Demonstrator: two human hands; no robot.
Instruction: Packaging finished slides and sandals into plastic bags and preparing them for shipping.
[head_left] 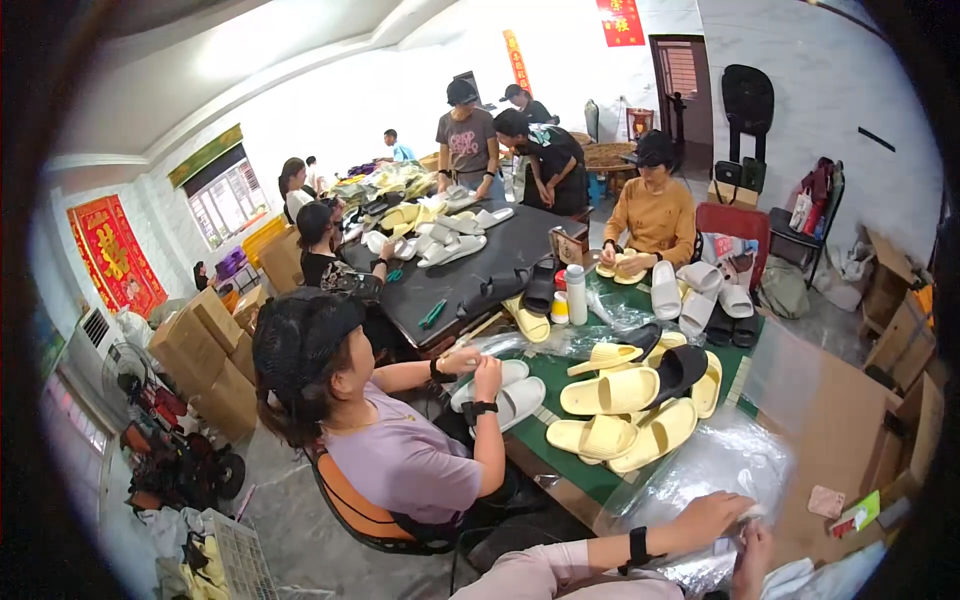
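Left hand (712, 520) and right hand (752, 552) both pinched shut on clear plastic bag (715, 465), presumably spreading its mouth. Just beyond, yellow slippers (615, 415) heaped within reach.

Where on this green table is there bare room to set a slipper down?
Bare green mat shows between the white slippers and the yellow slipper pile. The brown tabletop right of the clear plastic bags is mostly open. The middle is crowded with slippers; both hands, left hand and right hand, are on the bags.
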